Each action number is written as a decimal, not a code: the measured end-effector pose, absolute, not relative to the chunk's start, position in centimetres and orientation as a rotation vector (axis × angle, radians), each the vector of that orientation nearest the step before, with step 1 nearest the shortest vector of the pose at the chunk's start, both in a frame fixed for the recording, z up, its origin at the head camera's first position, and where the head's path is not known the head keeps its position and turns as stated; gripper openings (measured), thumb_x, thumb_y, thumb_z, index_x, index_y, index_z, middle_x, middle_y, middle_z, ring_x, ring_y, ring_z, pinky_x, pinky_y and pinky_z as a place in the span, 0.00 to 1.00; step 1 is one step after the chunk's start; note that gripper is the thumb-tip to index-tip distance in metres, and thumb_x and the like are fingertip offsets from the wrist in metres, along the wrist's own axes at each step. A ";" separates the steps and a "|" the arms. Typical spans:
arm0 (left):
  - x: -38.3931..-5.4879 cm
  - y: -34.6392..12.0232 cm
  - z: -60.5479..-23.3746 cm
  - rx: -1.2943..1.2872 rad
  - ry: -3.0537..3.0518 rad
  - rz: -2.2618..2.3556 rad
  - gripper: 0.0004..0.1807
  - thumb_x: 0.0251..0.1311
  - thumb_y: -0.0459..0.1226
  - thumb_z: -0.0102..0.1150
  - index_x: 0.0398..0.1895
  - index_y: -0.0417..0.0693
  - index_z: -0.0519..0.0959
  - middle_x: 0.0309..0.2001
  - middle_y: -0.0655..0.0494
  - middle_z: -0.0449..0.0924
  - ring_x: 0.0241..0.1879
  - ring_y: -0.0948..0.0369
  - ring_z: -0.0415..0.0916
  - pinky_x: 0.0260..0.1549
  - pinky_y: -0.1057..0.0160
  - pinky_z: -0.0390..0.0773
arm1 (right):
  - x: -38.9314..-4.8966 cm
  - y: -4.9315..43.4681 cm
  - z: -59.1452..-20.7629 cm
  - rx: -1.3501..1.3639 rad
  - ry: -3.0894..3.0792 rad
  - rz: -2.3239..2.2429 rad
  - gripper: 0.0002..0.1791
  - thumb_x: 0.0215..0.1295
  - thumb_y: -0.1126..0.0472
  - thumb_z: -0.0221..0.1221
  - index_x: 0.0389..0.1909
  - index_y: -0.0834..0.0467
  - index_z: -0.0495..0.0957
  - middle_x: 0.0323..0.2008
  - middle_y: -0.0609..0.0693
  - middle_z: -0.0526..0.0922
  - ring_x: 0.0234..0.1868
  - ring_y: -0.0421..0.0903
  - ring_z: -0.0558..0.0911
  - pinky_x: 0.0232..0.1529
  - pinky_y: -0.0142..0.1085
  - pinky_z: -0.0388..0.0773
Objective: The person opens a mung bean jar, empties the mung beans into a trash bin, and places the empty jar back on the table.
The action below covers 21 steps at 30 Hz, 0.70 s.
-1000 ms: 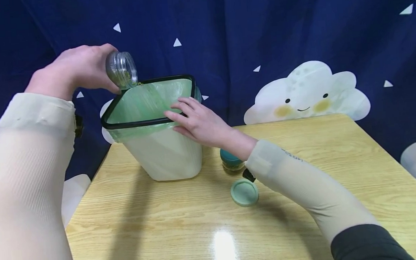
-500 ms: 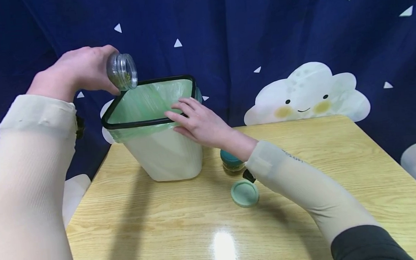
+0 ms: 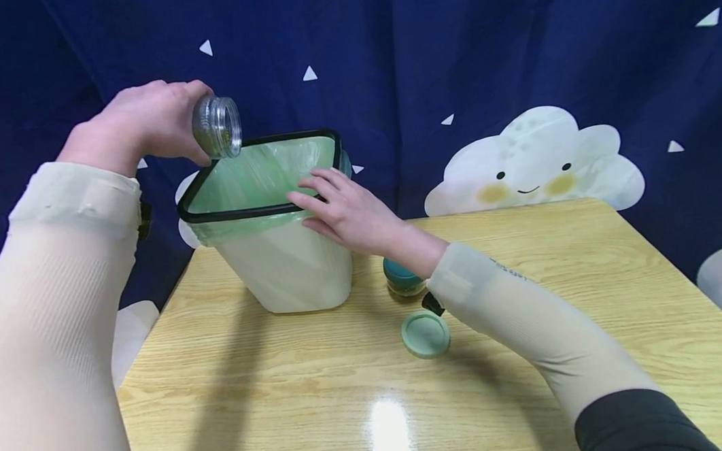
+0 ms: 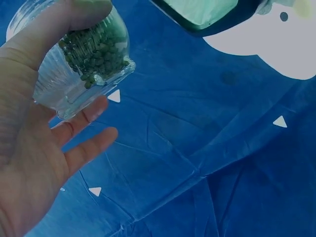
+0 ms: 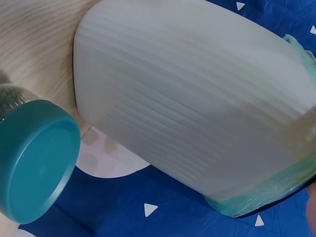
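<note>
My left hand (image 3: 153, 120) holds a clear jar (image 3: 216, 127) on its side, just above the left rear part of a trash can's rim. Small green beans (image 4: 101, 52) lie inside the jar, in the left wrist view; its mouth is uncovered and faces right. The white trash can (image 3: 290, 270) has a black rim and a green liner bag (image 3: 272, 165), and it leans to the left. My right hand (image 3: 354, 215) grips its front right rim, fingers over the top and thumb on the outer side. In the right wrist view only a sliver of that hand shows.
A second jar with a teal lid (image 5: 39, 158) stands right of the trash can, partly behind my right wrist. A pale green round lid (image 3: 425, 334) lies on the wooden table (image 3: 321, 398). A dark blue curtain (image 3: 352, 62) hangs behind.
The jar has shifted slightly right and down and is closer to level. Green bits visible at its mouth one second ago are gone from there. My right hand keeps its place.
</note>
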<state>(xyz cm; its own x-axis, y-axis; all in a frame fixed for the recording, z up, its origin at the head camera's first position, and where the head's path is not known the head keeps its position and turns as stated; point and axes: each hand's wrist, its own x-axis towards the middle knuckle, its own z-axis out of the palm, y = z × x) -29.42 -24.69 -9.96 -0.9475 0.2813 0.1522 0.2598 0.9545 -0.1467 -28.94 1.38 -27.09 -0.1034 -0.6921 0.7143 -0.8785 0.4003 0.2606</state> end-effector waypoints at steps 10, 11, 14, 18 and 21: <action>-29.6 -24.7 -10.0 -0.420 -2.944 0.211 0.48 0.41 0.41 0.76 0.66 0.38 0.62 0.52 0.31 0.71 0.48 0.39 0.69 0.48 0.34 0.69 | -28.9 1.4 -27.0 1.349 -1.881 0.278 0.19 0.71 0.55 0.57 0.58 0.59 0.73 0.55 0.60 0.74 0.59 0.60 0.71 0.66 0.43 0.61; -29.5 -24.7 -10.0 -0.416 -2.945 0.213 0.48 0.41 0.41 0.76 0.66 0.38 0.62 0.52 0.30 0.71 0.48 0.39 0.69 0.48 0.33 0.69 | -28.9 1.4 -27.0 1.348 -1.881 0.277 0.19 0.71 0.55 0.57 0.58 0.59 0.73 0.55 0.60 0.74 0.59 0.60 0.71 0.66 0.42 0.61; -29.6 -24.8 -10.0 -0.410 -2.949 0.216 0.49 0.41 0.42 0.76 0.66 0.38 0.61 0.52 0.30 0.71 0.48 0.38 0.69 0.47 0.33 0.69 | -28.9 1.3 -27.0 1.348 -1.872 0.280 0.19 0.70 0.55 0.57 0.57 0.59 0.74 0.55 0.60 0.74 0.59 0.60 0.71 0.66 0.43 0.61; -29.6 -24.9 -10.1 -0.406 -2.960 0.200 0.49 0.41 0.42 0.76 0.67 0.39 0.61 0.53 0.30 0.71 0.48 0.38 0.69 0.48 0.32 0.69 | -28.9 1.3 -27.0 1.347 -1.858 0.284 0.18 0.70 0.56 0.58 0.57 0.59 0.74 0.54 0.60 0.74 0.58 0.60 0.71 0.66 0.43 0.62; -29.5 -24.9 -10.0 -0.401 -2.953 0.195 0.48 0.41 0.42 0.76 0.66 0.38 0.62 0.52 0.30 0.71 0.48 0.38 0.69 0.48 0.33 0.69 | -28.9 1.3 -27.1 1.350 -1.853 0.287 0.18 0.70 0.56 0.58 0.57 0.59 0.74 0.54 0.60 0.74 0.58 0.60 0.71 0.66 0.43 0.62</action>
